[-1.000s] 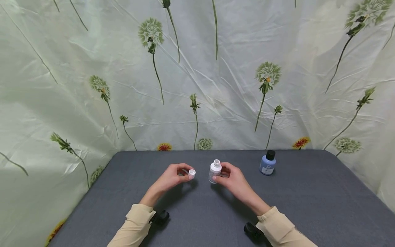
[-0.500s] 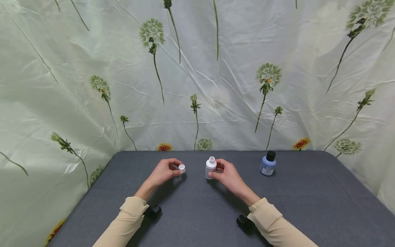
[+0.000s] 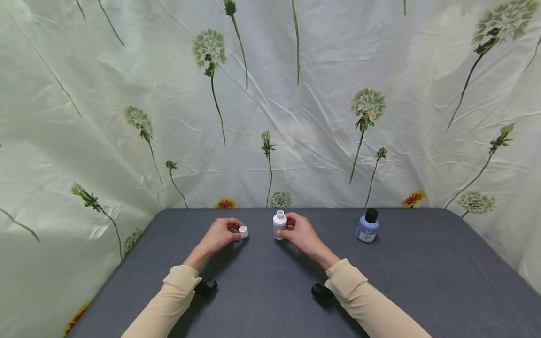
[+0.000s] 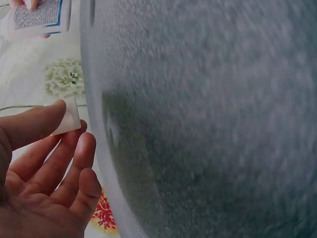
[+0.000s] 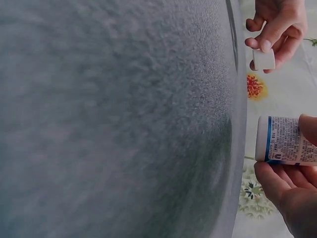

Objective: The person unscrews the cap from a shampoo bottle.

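Between the thumb and fingers of my left hand [image 3: 220,234] is a small white cap [image 3: 243,232], pinched above the table. Its hollow side seems to face up in the head view. My right hand [image 3: 301,233] grips a small white bottle [image 3: 279,227] by its side, thumb in front. The bottle is upright, its bare neck uncovered at the top. In the right wrist view the bottle [image 5: 285,141] shows a label with fine print and a blue band near the base. Cap and bottle are apart, the cap to the left.
A blue bottle [image 3: 367,227] with a black cap stands upright to the right of my right hand. Dark grey cloth covers the table [image 3: 262,291]. Behind its far edge hangs a pale curtain [image 3: 313,131] printed with dandelions. A black wrist camera [image 3: 322,292] sits below each cuff.
Both hands have moved left and slightly farther from me, carrying the cap and the bottle. The gap between cap and bottle is a little wider than one second ago. The blue bottle stays put.
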The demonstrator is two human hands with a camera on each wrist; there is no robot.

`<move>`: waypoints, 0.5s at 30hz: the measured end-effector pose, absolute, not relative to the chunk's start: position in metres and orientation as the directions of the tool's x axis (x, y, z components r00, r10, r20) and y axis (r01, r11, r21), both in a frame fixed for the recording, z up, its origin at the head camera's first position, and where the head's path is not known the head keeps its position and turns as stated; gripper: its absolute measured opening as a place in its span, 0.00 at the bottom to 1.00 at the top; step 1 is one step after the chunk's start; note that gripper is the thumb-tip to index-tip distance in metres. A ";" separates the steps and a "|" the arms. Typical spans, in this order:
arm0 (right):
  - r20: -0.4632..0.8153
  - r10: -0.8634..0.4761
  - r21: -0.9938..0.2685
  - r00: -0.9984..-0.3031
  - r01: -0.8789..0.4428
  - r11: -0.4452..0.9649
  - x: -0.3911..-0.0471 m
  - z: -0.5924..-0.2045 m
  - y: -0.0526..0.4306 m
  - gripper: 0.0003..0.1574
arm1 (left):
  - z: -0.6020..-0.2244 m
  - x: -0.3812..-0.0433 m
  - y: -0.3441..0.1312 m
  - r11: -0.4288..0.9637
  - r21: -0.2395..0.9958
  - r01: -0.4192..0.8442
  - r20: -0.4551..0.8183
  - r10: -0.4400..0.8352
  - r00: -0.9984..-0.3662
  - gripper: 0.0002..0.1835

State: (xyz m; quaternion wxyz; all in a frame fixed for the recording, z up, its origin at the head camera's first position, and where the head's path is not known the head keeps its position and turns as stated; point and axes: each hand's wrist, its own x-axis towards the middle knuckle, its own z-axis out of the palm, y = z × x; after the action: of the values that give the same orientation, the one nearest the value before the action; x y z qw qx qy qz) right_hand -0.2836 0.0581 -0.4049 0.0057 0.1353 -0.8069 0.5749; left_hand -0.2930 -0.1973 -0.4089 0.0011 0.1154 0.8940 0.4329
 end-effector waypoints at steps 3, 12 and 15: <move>0.160 -0.229 -0.928 -0.960 -0.225 0.297 -0.288 -0.406 0.052 0.26 | -0.409 -0.293 -0.198 0.617 0.764 0.186 0.090 0.184 -0.979 0.10; 0.109 -0.288 -0.925 -0.951 -0.203 0.321 -0.298 -0.406 0.040 0.25 | -0.411 -0.299 -0.204 0.669 0.714 0.205 0.095 0.198 -0.976 0.10; 0.100 -0.306 -0.923 -0.947 -0.204 0.328 -0.300 -0.407 0.038 0.24 | -0.412 -0.302 -0.207 0.674 0.706 0.217 0.103 0.205 -0.973 0.09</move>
State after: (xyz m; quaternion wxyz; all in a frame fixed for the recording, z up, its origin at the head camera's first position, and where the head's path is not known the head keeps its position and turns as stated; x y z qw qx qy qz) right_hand -0.3004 0.0380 -0.4072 -0.0460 0.1568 -0.8135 0.5581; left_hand -0.3023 -0.2075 -0.4121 -0.0078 0.1153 0.9149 0.3867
